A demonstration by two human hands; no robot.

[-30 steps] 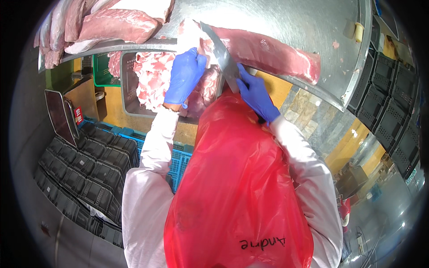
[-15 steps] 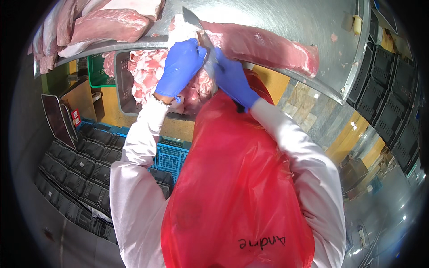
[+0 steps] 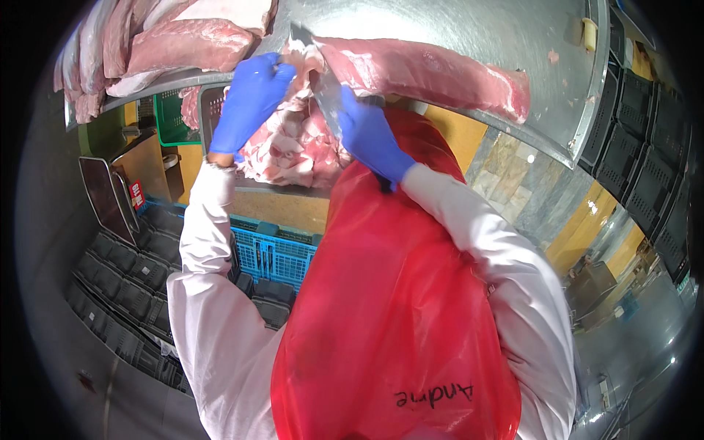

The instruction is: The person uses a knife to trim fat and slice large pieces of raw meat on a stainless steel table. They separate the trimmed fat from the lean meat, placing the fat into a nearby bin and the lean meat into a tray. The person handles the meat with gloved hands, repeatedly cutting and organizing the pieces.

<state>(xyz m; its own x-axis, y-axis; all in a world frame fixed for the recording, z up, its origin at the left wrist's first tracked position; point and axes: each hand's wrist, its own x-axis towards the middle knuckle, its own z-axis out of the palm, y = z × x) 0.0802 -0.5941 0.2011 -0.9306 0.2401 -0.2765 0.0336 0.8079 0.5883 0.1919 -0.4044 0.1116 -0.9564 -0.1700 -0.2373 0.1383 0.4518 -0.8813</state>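
Observation:
A long pink pork loin (image 3: 433, 71) lies across the near edge of the steel table. My right hand (image 3: 372, 138), in a blue glove, is closed round the handle of a knife (image 3: 328, 97). The blade is slightly blurred and points away, against the loin's left end. My left hand (image 3: 251, 103), also in a blue glove, has its fingers pinched on a pale flap of meat trimming (image 3: 296, 82) beside the blade. Its fingertips partly hide the flap. Below both hands, a grey tub (image 3: 211, 110) holds a heap of pink and white trimmings (image 3: 297, 150).
More pork pieces (image 3: 187, 48) are piled at the table's far left. A green crate (image 3: 170, 126) stands beside the tub. Blue crates (image 3: 271, 253) and black trays (image 3: 132, 282) sit lower left. Black crates (image 3: 634, 147) are stacked at right. A pale handle-like object (image 3: 589, 34) lies near the steel table's (image 3: 484, 29) right edge.
My left hand has moved left, away from the blade, drawing the flap of trimming out from the loin's end. My right hand and the knife have come slightly left and nearer.

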